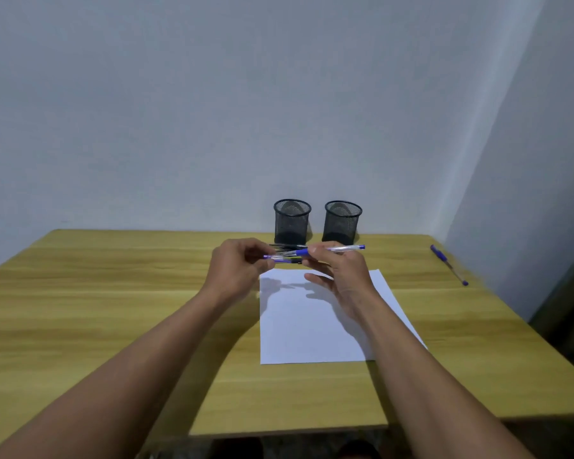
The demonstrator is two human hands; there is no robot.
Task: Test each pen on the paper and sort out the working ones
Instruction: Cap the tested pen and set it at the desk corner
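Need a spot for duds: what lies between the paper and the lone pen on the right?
Only bare table between paper and lone pen, seen in the head view.

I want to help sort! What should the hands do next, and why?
Probably the right hand should draw the blue pen clear of the bundle in the left hand and lower it to the paper, which looks unmarked, for a test scribble.

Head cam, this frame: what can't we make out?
Pen bundle: head view, count unclear, pens overlap and blur in the left hand's grip.
Blue pen: head view, tip lost against the bundle by the right hand.
Left mesh cup, right mesh cup: head view, dark mesh hides contents.
Paper: head view, shadows cover part; marks too faint.
Loose pen, far right: head view, too small for detail.
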